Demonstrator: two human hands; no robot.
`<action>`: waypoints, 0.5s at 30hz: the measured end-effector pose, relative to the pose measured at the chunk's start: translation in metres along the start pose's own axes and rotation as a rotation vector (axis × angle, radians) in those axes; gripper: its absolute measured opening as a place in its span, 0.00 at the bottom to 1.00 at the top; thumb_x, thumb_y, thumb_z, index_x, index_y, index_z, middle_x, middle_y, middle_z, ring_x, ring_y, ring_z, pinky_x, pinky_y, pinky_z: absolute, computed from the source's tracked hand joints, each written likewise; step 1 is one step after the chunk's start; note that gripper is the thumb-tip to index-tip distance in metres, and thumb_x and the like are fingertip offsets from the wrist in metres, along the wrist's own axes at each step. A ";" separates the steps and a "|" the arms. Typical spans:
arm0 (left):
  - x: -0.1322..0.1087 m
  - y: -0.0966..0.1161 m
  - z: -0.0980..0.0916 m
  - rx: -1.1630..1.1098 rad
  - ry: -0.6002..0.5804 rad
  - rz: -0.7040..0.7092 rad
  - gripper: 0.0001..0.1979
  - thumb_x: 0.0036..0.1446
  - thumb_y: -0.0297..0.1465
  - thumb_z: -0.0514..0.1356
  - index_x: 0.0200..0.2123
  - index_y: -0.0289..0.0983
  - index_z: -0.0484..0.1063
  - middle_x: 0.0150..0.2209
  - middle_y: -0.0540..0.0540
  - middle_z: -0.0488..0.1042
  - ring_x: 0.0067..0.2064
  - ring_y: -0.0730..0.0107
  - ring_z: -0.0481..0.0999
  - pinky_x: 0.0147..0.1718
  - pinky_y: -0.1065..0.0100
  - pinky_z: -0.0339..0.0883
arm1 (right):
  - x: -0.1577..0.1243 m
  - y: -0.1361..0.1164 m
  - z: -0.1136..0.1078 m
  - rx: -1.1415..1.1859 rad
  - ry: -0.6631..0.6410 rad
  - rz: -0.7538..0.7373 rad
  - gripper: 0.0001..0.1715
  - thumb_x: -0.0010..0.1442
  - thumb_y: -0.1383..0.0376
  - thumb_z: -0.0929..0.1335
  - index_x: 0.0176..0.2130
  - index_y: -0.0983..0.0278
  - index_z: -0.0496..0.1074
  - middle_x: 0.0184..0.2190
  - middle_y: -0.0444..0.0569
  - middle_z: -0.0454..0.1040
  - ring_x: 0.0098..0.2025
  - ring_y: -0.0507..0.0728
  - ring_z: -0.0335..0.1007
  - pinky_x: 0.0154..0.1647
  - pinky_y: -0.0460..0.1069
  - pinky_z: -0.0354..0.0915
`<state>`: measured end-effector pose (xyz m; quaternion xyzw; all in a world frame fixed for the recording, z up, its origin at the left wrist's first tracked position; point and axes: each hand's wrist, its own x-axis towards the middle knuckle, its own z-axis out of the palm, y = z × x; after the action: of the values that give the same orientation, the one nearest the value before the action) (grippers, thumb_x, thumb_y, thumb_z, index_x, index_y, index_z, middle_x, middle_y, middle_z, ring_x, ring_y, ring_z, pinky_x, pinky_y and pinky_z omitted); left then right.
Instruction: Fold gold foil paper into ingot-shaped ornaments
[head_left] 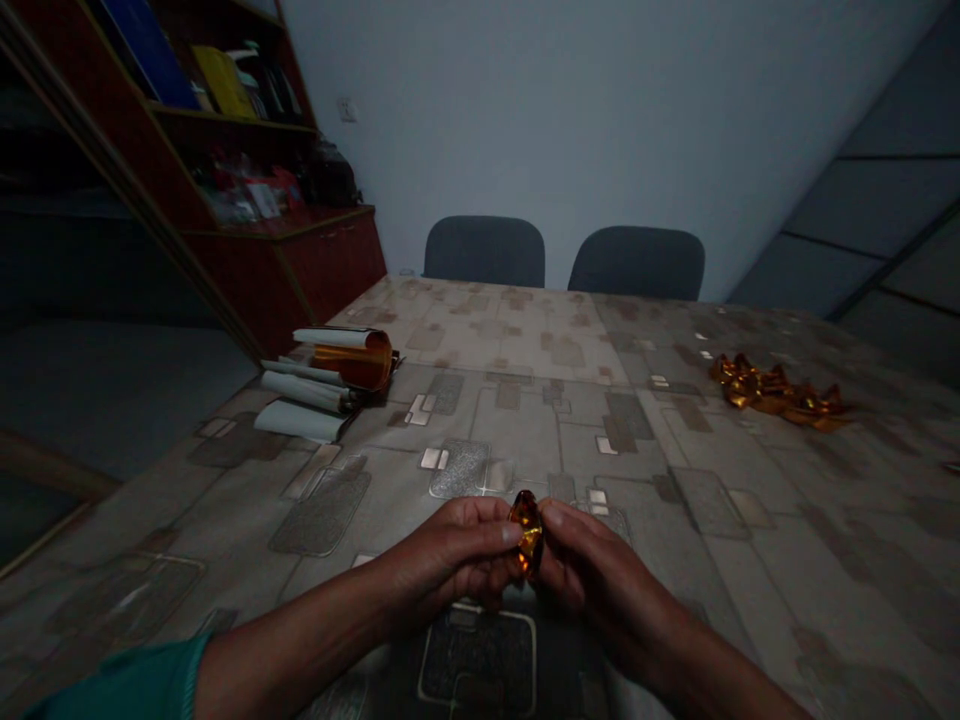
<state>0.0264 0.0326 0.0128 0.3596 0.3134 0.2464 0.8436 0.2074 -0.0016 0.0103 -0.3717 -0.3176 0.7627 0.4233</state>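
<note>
Across most of the view spreads a patterned table (525,400), with two dark chairs (486,252) at its far edge. On its left side lie rolled sheets (315,390), white outside and gold within. Well apart on the right sits a small heap of folded gold pieces (776,392). Near the front edge, the left hand (457,560) and right hand (592,570) meet just above the table. Between them stands a small gold foil piece (527,530). The fingers (501,533) of both hands are closed on it from either side, and its lower end is hidden behind them.
</note>
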 end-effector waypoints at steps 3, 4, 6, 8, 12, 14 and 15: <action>-0.002 0.002 0.002 -0.027 -0.001 0.012 0.17 0.53 0.40 0.68 0.37 0.29 0.75 0.29 0.44 0.75 0.23 0.79 0.69 0.21 0.78 0.64 | -0.002 -0.005 0.000 -0.046 -0.028 0.007 0.15 0.60 0.54 0.72 0.36 0.64 0.73 0.27 0.43 0.68 0.24 0.49 0.52 0.23 0.45 0.49; -0.003 0.003 0.003 -0.048 -0.004 0.017 0.18 0.54 0.40 0.67 0.36 0.29 0.76 0.29 0.43 0.76 0.22 0.79 0.69 0.21 0.77 0.65 | -0.002 -0.006 0.001 -0.056 -0.036 0.005 0.14 0.60 0.55 0.72 0.37 0.64 0.73 0.27 0.44 0.69 0.24 0.49 0.53 0.23 0.45 0.49; -0.003 0.005 0.003 -0.099 -0.017 0.025 0.18 0.53 0.41 0.66 0.35 0.29 0.77 0.29 0.42 0.77 0.21 0.77 0.70 0.22 0.74 0.69 | -0.003 -0.008 0.002 -0.052 -0.038 0.001 0.13 0.60 0.57 0.72 0.38 0.64 0.74 0.29 0.46 0.71 0.24 0.49 0.54 0.23 0.44 0.49; -0.003 0.005 0.002 -0.122 -0.033 0.029 0.17 0.52 0.40 0.66 0.34 0.29 0.77 0.29 0.40 0.78 0.22 0.75 0.72 0.22 0.72 0.71 | -0.003 -0.010 0.004 -0.032 -0.040 0.001 0.12 0.61 0.58 0.71 0.39 0.64 0.74 0.30 0.47 0.72 0.25 0.49 0.55 0.24 0.44 0.50; -0.002 0.003 0.000 -0.076 -0.011 0.010 0.15 0.52 0.38 0.68 0.34 0.30 0.76 0.29 0.43 0.78 0.21 0.78 0.71 0.21 0.75 0.69 | -0.003 -0.009 0.006 -0.034 -0.053 0.008 0.11 0.61 0.59 0.71 0.39 0.64 0.74 0.30 0.47 0.73 0.27 0.50 0.59 0.26 0.44 0.53; -0.002 0.001 0.001 -0.059 0.010 -0.009 0.15 0.51 0.38 0.69 0.33 0.31 0.75 0.28 0.45 0.77 0.20 0.79 0.70 0.20 0.76 0.67 | -0.003 -0.007 0.005 -0.040 -0.058 0.010 0.11 0.61 0.59 0.71 0.40 0.64 0.74 0.30 0.47 0.72 0.27 0.50 0.59 0.27 0.45 0.54; -0.001 0.000 0.001 -0.056 0.014 -0.014 0.15 0.51 0.39 0.69 0.32 0.31 0.74 0.27 0.45 0.77 0.20 0.79 0.70 0.19 0.76 0.67 | -0.002 -0.006 0.004 -0.042 -0.063 0.007 0.11 0.61 0.59 0.71 0.39 0.65 0.74 0.29 0.46 0.71 0.27 0.50 0.58 0.27 0.45 0.54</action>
<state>0.0261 0.0312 0.0139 0.3317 0.3150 0.2517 0.8529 0.2072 -0.0017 0.0181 -0.3576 -0.3452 0.7687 0.4026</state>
